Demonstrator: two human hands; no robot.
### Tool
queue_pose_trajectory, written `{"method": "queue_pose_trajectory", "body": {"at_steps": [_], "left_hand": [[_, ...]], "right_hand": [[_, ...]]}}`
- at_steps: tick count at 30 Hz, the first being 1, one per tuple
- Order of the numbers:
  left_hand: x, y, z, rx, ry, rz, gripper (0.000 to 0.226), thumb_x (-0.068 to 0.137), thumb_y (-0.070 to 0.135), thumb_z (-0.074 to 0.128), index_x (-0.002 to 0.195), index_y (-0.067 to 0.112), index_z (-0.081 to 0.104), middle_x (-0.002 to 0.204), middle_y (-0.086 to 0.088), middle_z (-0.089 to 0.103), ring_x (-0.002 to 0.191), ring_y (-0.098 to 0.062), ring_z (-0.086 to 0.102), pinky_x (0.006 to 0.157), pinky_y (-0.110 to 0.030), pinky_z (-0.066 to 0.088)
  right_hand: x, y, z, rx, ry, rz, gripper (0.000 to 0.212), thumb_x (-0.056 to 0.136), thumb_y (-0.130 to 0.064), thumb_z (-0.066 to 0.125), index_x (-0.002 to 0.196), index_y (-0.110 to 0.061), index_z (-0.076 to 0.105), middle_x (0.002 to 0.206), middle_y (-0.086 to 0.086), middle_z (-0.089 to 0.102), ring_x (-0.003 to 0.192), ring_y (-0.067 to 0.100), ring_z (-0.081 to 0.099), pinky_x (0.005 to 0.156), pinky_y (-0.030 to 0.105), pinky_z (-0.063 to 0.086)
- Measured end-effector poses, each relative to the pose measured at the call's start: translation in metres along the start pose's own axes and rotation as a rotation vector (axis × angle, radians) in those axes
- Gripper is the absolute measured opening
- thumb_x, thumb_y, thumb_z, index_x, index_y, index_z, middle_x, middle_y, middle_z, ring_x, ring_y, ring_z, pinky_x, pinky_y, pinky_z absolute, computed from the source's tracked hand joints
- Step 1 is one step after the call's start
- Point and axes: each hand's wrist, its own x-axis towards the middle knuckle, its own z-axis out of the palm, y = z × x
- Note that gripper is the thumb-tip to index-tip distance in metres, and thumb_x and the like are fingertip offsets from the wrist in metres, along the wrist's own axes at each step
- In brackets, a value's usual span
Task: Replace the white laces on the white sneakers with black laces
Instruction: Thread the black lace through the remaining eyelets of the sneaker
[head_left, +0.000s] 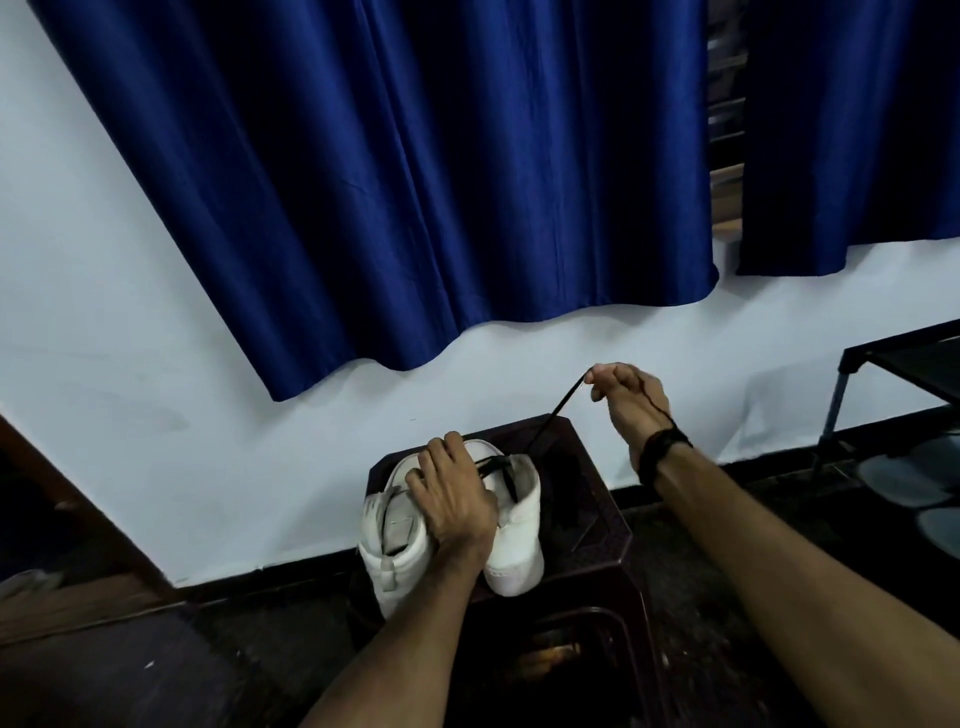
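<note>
Two white low-top sneakers (452, 525) side by side on dark brown plastic stool (587, 499), toes toward 12 o'clock. Left hand (452, 493) resting over both, fingers loosely spread, possibly pinning the right shoe's tongue. Right hand (626, 397) at 1 o'clock, raised, pinching thin black lace (553, 413) taut from right sneaker's eyelets. Dark blue curtain (415, 171) at 12 o'clock.

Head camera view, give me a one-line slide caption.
Left hand steadies white sneakers on a dark stool while right hand pulls a black lace taut.
</note>
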Motion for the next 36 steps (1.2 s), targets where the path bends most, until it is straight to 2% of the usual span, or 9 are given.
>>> {"method": "queue_pose_trajectory", "body": {"at_steps": [7, 10, 13, 17, 22, 24, 27, 30, 36], "left_hand": [[0.013, -0.002, -0.005, -0.09, -0.233, -0.053, 0.044, 0.074, 0.023, 0.065, 0.116, 0.013, 0.053, 0.115, -0.008, 0.064, 0.106, -0.028, 0.063, 0.086, -0.038, 0.047], [0.02, -0.008, -0.007, -0.138, -0.337, -0.057, 0.043, 0.081, 0.015, 0.06, 0.123, 0.01, 0.051, 0.125, -0.013, 0.059, 0.116, -0.032, 0.059, 0.091, -0.041, 0.049], [0.015, -0.004, -0.01, -0.145, -0.304, -0.033, 0.042, 0.082, 0.008, 0.059, 0.122, 0.007, 0.047, 0.12, -0.015, 0.062, 0.111, -0.035, 0.062, 0.086, -0.042, 0.051], [0.014, 0.0, -0.013, -0.141, -0.285, -0.037, 0.047, 0.077, 0.012, 0.065, 0.119, 0.008, 0.044, 0.117, -0.014, 0.062, 0.11, -0.033, 0.061, 0.085, -0.041, 0.052], [0.009, -0.001, -0.028, -0.47, 0.091, 0.207, 0.035, 0.06, 0.011, 0.063, 0.093, 0.021, 0.057, 0.096, 0.007, 0.055, 0.093, -0.017, 0.05, 0.08, -0.031, 0.044], [0.001, 0.013, -0.05, -0.878, -0.056, 0.216, 0.017, 0.076, 0.011, 0.06, 0.087, 0.024, 0.062, 0.087, 0.015, 0.061, 0.087, -0.008, 0.056, 0.078, -0.031, 0.047], [-0.011, 0.032, -0.087, -1.426, -0.652, 0.098, 0.033, 0.104, 0.024, 0.042, 0.084, 0.017, 0.066, 0.07, 0.008, 0.069, 0.069, -0.004, 0.065, 0.07, -0.022, 0.05], [-0.009, 0.019, -0.103, -1.425, -0.891, 0.02, 0.042, 0.102, 0.039, 0.045, 0.079, 0.008, 0.061, 0.05, 0.004, 0.049, 0.043, -0.008, 0.047, 0.048, -0.018, 0.04], [0.019, -0.041, -0.115, -1.118, -0.831, 0.104, 0.033, 0.098, 0.032, 0.057, 0.074, 0.011, 0.063, 0.054, 0.005, 0.034, 0.048, -0.006, 0.029, 0.047, -0.017, 0.026]], "right_hand": [[-0.023, 0.006, 0.003, -0.184, -0.481, 0.134, 0.027, 0.099, -0.022, 0.047, 0.083, -0.013, 0.066, 0.064, 0.005, 0.06, 0.053, 0.017, 0.054, 0.054, 0.022, 0.044], [-0.021, -0.007, 0.003, -0.014, -0.43, 0.122, 0.024, 0.098, -0.02, 0.046, 0.083, -0.015, 0.064, 0.059, -0.003, 0.053, 0.05, 0.013, 0.043, 0.051, 0.02, 0.037], [-0.019, -0.028, 0.002, 0.196, -0.285, 0.085, 0.025, 0.1, -0.024, 0.044, 0.083, -0.019, 0.061, 0.061, -0.008, 0.049, 0.047, 0.007, 0.031, 0.044, 0.016, 0.027], [-0.03, -0.031, 0.009, 0.298, -0.326, 0.103, 0.022, 0.102, -0.021, 0.042, 0.098, -0.017, 0.063, 0.067, -0.003, 0.053, 0.043, 0.007, 0.033, 0.04, 0.016, 0.024], [-0.034, -0.04, 0.018, 0.267, -0.453, 0.129, 0.022, 0.103, -0.019, 0.04, 0.108, -0.015, 0.061, 0.07, -0.001, 0.058, 0.049, 0.01, 0.039, 0.047, 0.021, 0.028], [-0.036, -0.044, 0.027, 0.323, -0.452, 0.157, 0.021, 0.103, -0.016, 0.038, 0.108, -0.016, 0.058, 0.071, 0.0, 0.058, 0.05, 0.009, 0.041, 0.047, 0.021, 0.03], [-0.036, -0.044, 0.04, 0.403, -0.404, 0.205, 0.021, 0.103, -0.014, 0.035, 0.109, -0.016, 0.055, 0.07, 0.001, 0.058, 0.048, 0.01, 0.041, 0.047, 0.021, 0.032], [-0.036, -0.042, 0.036, 0.349, -0.317, 0.194, 0.022, 0.103, -0.013, 0.034, 0.112, -0.016, 0.053, 0.072, 0.001, 0.058, 0.05, 0.011, 0.034, 0.049, 0.023, 0.028], [-0.046, -0.027, 0.012, 0.083, -0.341, 0.23, 0.023, 0.101, -0.013, 0.039, 0.114, -0.009, 0.058, 0.076, 0.004, 0.06, 0.05, 0.012, 0.036, 0.051, 0.024, 0.03]]}}
